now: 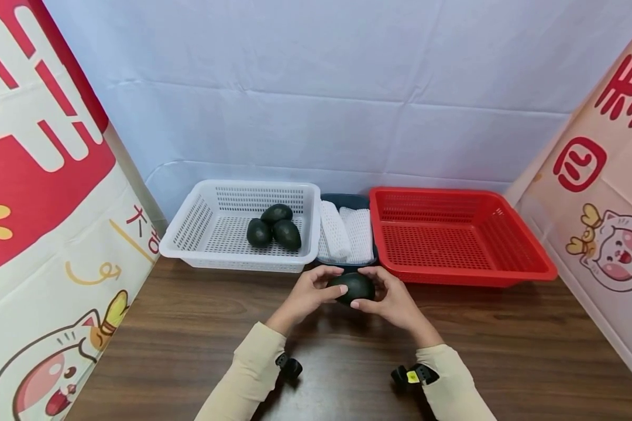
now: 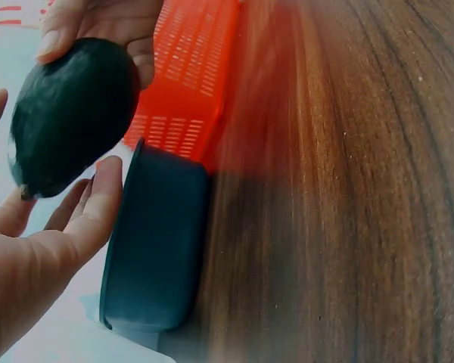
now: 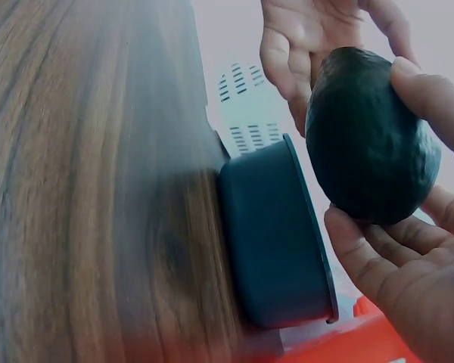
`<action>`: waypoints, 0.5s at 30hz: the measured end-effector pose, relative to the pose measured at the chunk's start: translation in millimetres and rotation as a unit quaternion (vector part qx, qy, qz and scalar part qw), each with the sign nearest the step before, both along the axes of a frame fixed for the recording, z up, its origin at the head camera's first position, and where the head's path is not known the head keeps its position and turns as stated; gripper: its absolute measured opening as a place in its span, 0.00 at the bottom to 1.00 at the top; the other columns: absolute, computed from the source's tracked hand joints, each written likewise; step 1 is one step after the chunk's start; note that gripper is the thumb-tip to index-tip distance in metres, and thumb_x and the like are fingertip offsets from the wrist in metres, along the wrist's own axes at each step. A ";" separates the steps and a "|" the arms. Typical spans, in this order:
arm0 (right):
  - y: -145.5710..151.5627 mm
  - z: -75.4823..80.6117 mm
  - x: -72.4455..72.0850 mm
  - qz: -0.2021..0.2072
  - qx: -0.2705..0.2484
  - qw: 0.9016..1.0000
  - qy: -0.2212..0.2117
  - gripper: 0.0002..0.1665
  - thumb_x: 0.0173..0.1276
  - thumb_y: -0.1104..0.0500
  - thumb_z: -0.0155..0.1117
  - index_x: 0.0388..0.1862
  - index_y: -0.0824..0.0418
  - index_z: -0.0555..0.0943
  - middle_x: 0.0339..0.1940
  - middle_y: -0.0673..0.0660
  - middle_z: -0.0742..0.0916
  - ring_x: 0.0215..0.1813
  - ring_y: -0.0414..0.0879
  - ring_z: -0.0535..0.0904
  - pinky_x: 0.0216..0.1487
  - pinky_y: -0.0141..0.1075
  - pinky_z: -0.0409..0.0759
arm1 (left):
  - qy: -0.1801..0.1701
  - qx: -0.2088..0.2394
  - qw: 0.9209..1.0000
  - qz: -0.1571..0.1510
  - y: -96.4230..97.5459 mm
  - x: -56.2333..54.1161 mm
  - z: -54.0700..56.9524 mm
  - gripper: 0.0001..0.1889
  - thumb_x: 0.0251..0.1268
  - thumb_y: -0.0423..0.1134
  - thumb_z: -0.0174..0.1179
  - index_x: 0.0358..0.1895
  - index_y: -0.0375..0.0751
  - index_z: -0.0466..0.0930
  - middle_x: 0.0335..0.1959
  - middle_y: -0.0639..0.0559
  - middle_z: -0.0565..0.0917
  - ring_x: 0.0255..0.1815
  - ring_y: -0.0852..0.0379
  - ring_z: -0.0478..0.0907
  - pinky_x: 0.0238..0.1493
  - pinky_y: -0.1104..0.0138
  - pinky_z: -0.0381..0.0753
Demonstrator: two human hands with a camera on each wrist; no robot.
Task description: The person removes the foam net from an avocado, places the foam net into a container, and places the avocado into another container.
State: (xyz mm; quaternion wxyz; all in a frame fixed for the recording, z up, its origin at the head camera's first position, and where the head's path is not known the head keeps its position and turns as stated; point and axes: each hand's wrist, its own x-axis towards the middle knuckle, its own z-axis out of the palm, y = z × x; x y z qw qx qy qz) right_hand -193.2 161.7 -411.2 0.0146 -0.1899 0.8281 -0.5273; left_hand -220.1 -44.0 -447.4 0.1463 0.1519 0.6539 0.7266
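Observation:
Both hands are around one dark green avocado [image 1: 354, 287] just in front of the small basin. My right hand [image 1: 395, 301] grips its broader end, thumb on the near side, as the right wrist view [image 3: 424, 257] also shows. At the stem end, my left hand [image 1: 311, 295] curves round the fruit, its thumb overlapping the skin in the head view. The left fingertips [image 2: 110, 170] lie right at the avocado's underside. White foam net sleeves [image 1: 347, 231] fill the dark teal basin [image 1: 342, 200] behind the hands.
On the left, a white perforated basket [image 1: 189, 254] holds three avocados [image 1: 277, 225]. A red perforated basket [image 1: 469, 278] stands on the right, with nothing in it. Baskets and basin line the back of the brown wooden table [image 1: 505, 339], before a pale cloth backdrop [image 1: 321, 88].

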 end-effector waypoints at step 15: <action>-3.7 -5.0 -0.6 0.021 -0.003 1.000 -0.009 0.34 0.51 0.64 0.74 0.56 0.71 0.71 0.50 0.63 0.79 0.43 0.54 0.75 0.43 0.52 0.75 | 0.014 0.008 1.000 0.008 -3.4 2.1 -9.3 0.20 0.57 0.34 0.64 0.53 0.34 0.76 0.49 0.44 0.78 0.43 0.52 0.78 0.40 0.49 0.78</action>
